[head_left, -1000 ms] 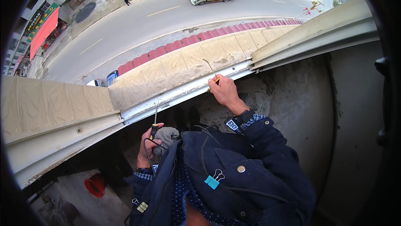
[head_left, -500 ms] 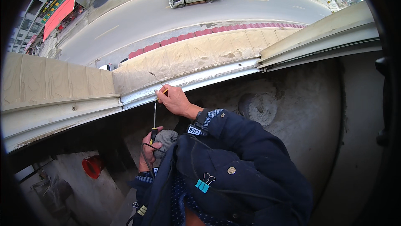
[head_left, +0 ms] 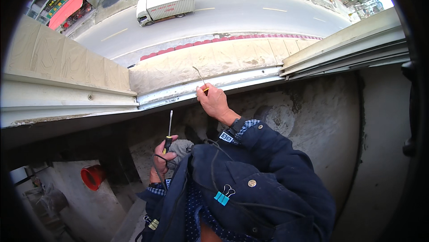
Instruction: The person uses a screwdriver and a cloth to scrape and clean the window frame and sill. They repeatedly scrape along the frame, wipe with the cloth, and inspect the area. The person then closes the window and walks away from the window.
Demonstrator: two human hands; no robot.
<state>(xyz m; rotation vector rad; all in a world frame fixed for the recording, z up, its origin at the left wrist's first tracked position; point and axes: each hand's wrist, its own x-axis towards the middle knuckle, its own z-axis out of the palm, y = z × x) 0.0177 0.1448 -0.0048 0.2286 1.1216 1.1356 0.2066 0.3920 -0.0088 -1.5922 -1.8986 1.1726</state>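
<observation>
My right hand [head_left: 215, 104] is closed round the handle of a thin tool [head_left: 199, 74], its slim metal shaft bent at the tip and a bit of yellow showing by the fingers. It hovers over the white window track [head_left: 241, 80]; whether the tool touches the track I cannot tell. Lower down, my left hand [head_left: 159, 159] grips a screwdriver [head_left: 170, 126] with a black and yellow handle, blade pointing up. A crumpled grey cloth [head_left: 180, 150] is bunched against that hand, and a dark cord loops over it.
Beyond the track lies a beige tiled ledge [head_left: 214, 61], high above a road with a box truck [head_left: 165, 6]. Sliding window frames [head_left: 353, 41] close in at the right. A red bucket [head_left: 92, 177] is below left; a round cement-coated object [head_left: 279, 119] is right of my arm.
My right hand has moved right along the track with the bent tool. The left hand still holds the screwdriver and cloth. Outside, the truck has moved left.
</observation>
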